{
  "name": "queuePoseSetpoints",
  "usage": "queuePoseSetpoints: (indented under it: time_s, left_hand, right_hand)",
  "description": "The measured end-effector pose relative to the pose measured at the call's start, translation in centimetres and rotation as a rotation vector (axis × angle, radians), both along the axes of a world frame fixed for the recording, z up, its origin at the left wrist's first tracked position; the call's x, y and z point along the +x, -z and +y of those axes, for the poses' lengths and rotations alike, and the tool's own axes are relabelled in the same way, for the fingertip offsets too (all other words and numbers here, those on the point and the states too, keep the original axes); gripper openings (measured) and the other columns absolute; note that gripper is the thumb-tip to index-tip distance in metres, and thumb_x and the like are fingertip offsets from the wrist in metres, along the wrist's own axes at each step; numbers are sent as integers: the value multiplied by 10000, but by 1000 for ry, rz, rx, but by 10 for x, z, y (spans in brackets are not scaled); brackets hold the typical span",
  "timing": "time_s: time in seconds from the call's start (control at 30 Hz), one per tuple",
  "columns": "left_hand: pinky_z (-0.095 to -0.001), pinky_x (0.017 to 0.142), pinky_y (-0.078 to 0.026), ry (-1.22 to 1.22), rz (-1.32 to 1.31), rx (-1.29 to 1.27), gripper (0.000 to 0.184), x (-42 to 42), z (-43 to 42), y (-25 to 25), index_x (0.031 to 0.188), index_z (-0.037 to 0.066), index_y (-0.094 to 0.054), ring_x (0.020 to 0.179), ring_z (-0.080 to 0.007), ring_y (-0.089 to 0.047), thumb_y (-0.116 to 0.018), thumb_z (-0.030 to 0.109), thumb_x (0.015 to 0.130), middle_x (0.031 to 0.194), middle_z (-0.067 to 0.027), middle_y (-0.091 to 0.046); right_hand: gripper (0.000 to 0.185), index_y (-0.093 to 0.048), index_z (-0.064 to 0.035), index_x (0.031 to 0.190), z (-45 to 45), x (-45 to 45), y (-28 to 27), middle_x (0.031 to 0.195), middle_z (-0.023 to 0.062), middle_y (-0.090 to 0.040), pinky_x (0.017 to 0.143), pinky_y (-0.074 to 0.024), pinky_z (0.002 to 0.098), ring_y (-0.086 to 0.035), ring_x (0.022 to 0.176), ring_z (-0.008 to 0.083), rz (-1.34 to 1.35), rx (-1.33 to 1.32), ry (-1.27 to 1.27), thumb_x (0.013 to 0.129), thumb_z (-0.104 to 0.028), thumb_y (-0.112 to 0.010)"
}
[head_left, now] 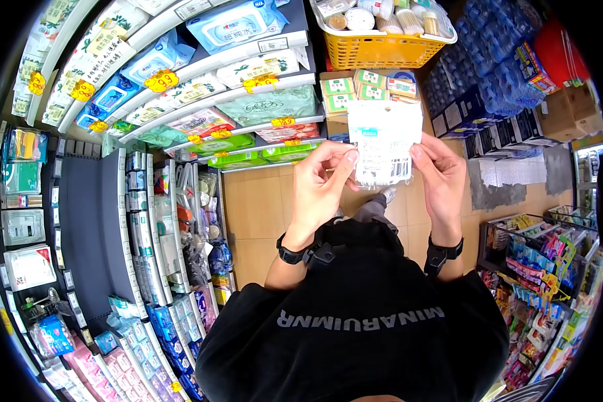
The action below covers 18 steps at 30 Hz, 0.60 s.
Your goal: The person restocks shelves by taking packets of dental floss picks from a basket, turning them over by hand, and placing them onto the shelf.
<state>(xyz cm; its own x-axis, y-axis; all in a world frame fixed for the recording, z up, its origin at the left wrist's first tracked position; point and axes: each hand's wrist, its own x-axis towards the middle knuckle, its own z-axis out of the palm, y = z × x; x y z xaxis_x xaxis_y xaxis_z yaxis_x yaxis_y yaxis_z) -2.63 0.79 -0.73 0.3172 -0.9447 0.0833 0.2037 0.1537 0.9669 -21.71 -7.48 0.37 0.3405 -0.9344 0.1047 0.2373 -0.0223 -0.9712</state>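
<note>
Over the shop's tan floor (258, 214), left hand (318, 184) and right hand (443, 174) pinch a white packet (385, 141).

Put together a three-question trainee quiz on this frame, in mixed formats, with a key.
1. What printed pattern shows low on the right of the white packet?
2. True or false: a single hand holds it.
3. What colour is the basket at the top of the view? A) red B) yellow C) blue

Key:
1. A barcode.
2. False; the left hand and the right hand both hold it.
3. B.
</note>
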Motion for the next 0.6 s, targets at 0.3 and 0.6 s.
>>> queuePoseSetpoints:
  time_s: [0.3, 0.6]
  left_hand:
    - [-246, 556, -568, 59, 107, 14, 142, 4, 0, 2, 1056, -34, -652, 701, -91, -643, -633, 87, 984, 840, -76, -696]
    - [-242, 566, -569, 66, 81, 63, 160, 9, -2, 4, 1075, -22, -651, 754, -82, -638, -636, 110, 987, 879, -60, -687]
  right_hand:
    - [328, -617, 105, 1249, -1, 2, 3, 1112, 173, -720, 854, -549, 274, -691, 972, 159, -52, 72, -24, 963, -51, -648]
    - [305, -627, 85, 1221, 3, 3, 10, 1091, 140, -714, 865, -534, 265, -668, 975, 142, 78, 30, 31, 954, -55, -670]
